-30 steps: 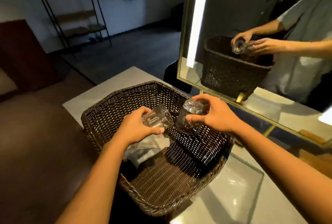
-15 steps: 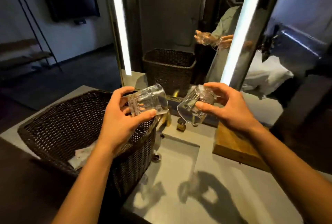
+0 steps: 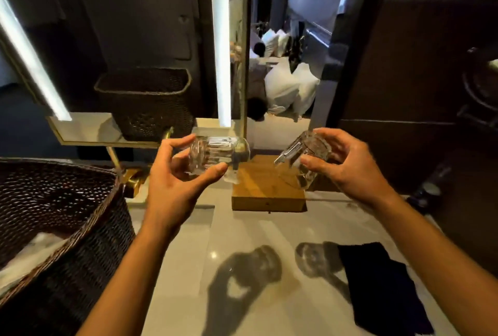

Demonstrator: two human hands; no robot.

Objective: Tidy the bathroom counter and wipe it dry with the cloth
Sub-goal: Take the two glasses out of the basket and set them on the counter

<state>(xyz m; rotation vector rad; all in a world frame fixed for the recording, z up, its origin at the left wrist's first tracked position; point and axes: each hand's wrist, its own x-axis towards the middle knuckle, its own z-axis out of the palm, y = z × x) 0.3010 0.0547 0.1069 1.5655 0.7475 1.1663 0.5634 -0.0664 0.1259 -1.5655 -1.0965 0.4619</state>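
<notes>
My left hand (image 3: 172,182) grips a clear cut-glass tumbler (image 3: 215,156), held on its side above the pale stone counter (image 3: 242,230). My right hand (image 3: 347,168) grips a second clear glass (image 3: 301,165), tilted with its mouth toward the lower left. Both glasses hover over or just in front of a wooden tray (image 3: 266,190) at the mirror's foot. A dark cloth (image 3: 382,284) lies flat on the counter at the lower right, under my right forearm.
A dark woven basket (image 3: 67,217) with white items inside stands on the counter at the left. A brass tap (image 3: 132,176) sits behind it. The lit mirror (image 3: 151,52) rises at the back. Dark wall panels close the right side.
Both hands carried the glasses out of the basket and rightward across the counter. They now hang near the wooden tray, and the dark cloth has come into view.
</notes>
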